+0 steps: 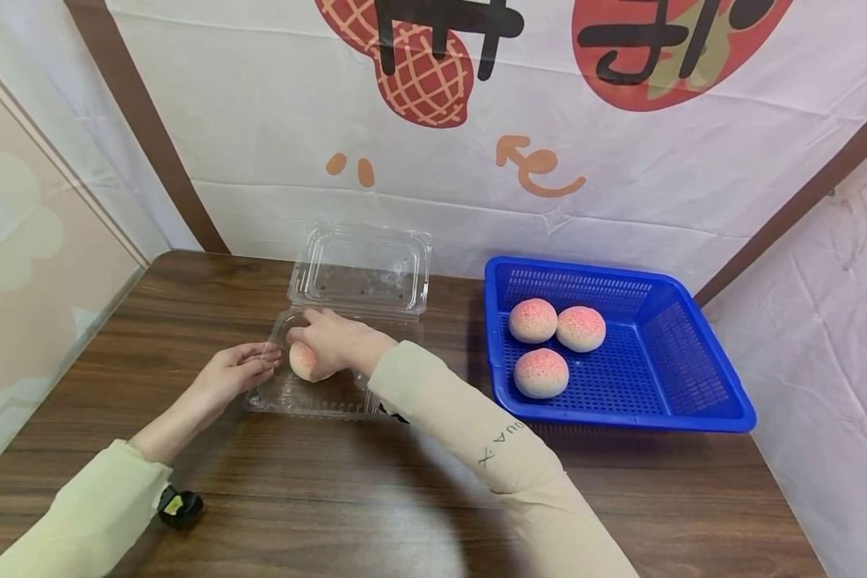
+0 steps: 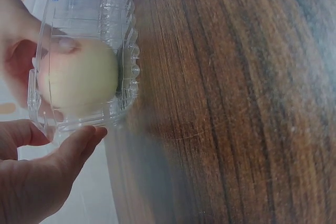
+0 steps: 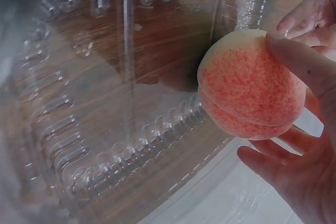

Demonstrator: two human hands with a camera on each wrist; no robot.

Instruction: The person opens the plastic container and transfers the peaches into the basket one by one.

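Note:
Over the left part of a clear plastic clamshell box [image 1: 332, 401], my right hand [image 1: 335, 341] holds a pink-and-white peach [image 1: 304, 361] between thumb and fingers. The right wrist view shows the peach's speckled pink skin [image 3: 252, 85] and crease, the thumb on one side and fingers on the other. At the box's left rim, my left hand [image 1: 234, 373] pinches the edge; its thumb and fingers [image 2: 79, 142] meet the clear wall in the left wrist view. The box's lid [image 1: 361, 269] stands raised behind. My right hand covers part of the peach in the head view.
To the right stands a blue plastic basket [image 1: 694, 419] with three more peaches [image 1: 541, 373] in its left part. Both rest on a brown wood-grain table [image 1: 296, 498]. A printed white cloth [image 1: 260, 136] hangs behind the table's back edge.

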